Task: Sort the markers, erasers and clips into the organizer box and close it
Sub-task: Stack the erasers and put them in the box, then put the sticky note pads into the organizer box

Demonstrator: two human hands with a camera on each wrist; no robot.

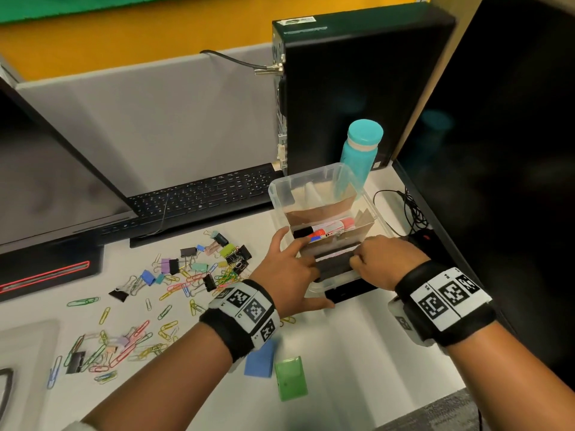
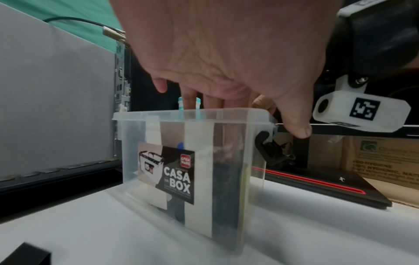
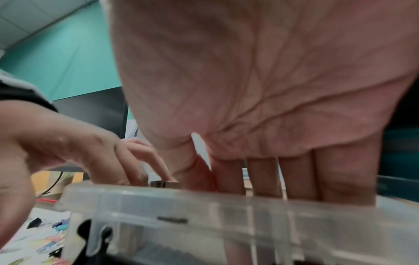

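Note:
The clear organizer box [image 1: 277,188] stands open on the desk, split by cardboard dividers. Markers [image 1: 329,228] lie in its middle compartment. A black eraser [image 1: 334,265] sits at the top of the near compartment. My left hand [image 1: 298,259] has its fingers down on the eraser's left end and its thumb outside the near wall. My right hand [image 1: 364,262] holds the right end, fingers reaching into the box [image 3: 204,206]. The left wrist view shows the left hand [image 2: 217,71] over the box's rim [image 2: 181,114]. Loose paper clips and binder clips [image 1: 199,269] lie to the left.
A blue eraser [image 1: 259,359] and a green eraser [image 1: 291,377] lie near the front edge. A teal bottle [image 1: 361,150] and a computer tower [image 1: 357,88] stand behind the box. A keyboard [image 1: 202,197] is at back left, cables [image 1: 410,209] at right.

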